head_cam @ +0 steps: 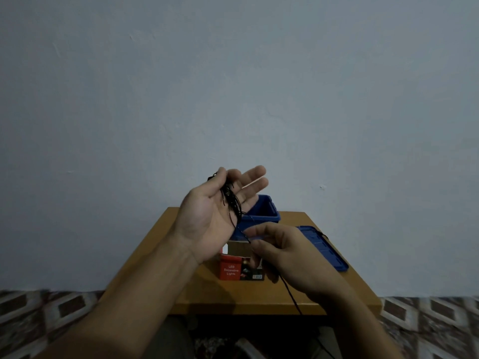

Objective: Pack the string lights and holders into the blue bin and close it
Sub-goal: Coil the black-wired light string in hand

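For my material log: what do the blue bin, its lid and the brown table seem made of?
Blue rectangular bin and flat blue lid: likely moulded plastic, uniform colour, ribbed lid. Brown table: probably wood or laminate, smooth, faint sheen.

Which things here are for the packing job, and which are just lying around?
For the job: string lights, looped over the left hand and pinched by the right hand; blue bin; blue lid.
Just there: red LED lights box, maybe; wooden table; patterned floor.
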Demonstrator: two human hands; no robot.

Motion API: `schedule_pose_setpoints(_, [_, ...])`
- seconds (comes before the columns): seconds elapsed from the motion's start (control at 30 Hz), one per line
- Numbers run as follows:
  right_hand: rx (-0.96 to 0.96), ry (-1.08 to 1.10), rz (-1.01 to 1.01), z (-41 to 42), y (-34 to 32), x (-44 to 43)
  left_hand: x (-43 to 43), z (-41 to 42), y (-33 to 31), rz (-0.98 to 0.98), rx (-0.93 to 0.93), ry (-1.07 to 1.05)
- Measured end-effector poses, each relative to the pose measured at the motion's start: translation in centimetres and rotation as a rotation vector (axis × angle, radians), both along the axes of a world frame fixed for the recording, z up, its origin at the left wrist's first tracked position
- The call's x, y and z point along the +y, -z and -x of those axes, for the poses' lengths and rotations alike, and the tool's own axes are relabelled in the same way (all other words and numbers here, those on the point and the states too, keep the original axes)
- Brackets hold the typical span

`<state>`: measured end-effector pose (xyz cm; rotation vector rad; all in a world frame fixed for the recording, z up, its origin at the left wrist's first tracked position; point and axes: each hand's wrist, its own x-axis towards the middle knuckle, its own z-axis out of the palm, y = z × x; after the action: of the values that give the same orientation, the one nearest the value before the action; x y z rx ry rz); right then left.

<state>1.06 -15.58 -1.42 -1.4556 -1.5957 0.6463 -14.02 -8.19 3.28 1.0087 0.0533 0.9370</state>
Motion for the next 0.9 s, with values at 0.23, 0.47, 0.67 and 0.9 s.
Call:
schedule_pose_setpoints(0.23, [0.105,0.012,-0.024,0.1,-0.4,-0.2,0.8,-0.2,0.5,-0.077,0.005,-0.121])
schedule_pose_setpoints(0.47, [0.121,0.022,-0.06,0.0,-1.3,-0.6,0.7,-0.2,0.8,-0.102,0.087,-0.138])
schedule_pose_setpoints(0.67, [0.15,0.041,-0.132,0.4,-1.9,-1.0,-0.3,-0.3,0.7,-0.161,0.306,-0.205])
schedule_pose_setpoints(0.9, [0.234,-0.009,-0.172,0.1,-2.9,-1.9,-0.2,-0.3,0.8,-0.207,0.469,-0.258])
